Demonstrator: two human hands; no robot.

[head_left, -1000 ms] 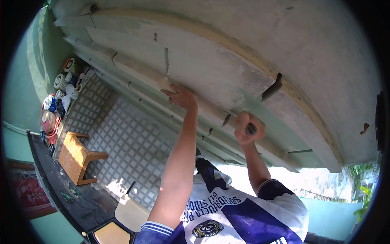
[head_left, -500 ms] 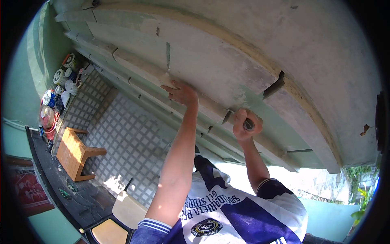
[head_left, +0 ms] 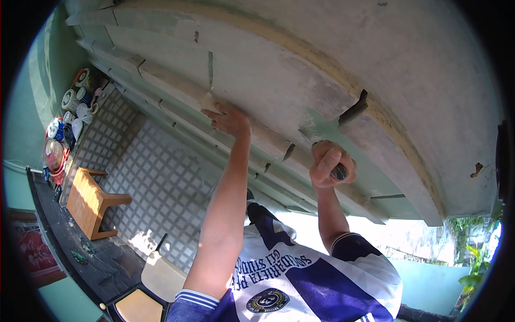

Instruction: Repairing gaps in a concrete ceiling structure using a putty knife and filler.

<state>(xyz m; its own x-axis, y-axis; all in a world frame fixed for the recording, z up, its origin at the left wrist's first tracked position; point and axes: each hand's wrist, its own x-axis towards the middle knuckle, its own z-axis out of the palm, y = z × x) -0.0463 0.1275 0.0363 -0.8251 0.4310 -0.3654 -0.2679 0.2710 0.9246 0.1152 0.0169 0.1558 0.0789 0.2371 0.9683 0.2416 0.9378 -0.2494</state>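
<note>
working overhead: left hand (head_left: 229, 121) presses a thin, limp abrasive sheet (head_left: 208, 103) flat against the stepped ceiling moulding (head_left: 257, 80); right hand (head_left: 328, 163), grip clamped on a dark tool handle (head_left: 339, 172), likely light and rigid, best held mid-handle.

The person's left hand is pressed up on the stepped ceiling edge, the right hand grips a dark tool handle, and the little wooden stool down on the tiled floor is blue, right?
Not quite. In the head view the wooden stool is orange-brown, not blue. The rest holds: the left hand presses up on the stepped ceiling edge, and the right hand grips a dark tool handle, with the stool on the tiled floor.
</note>
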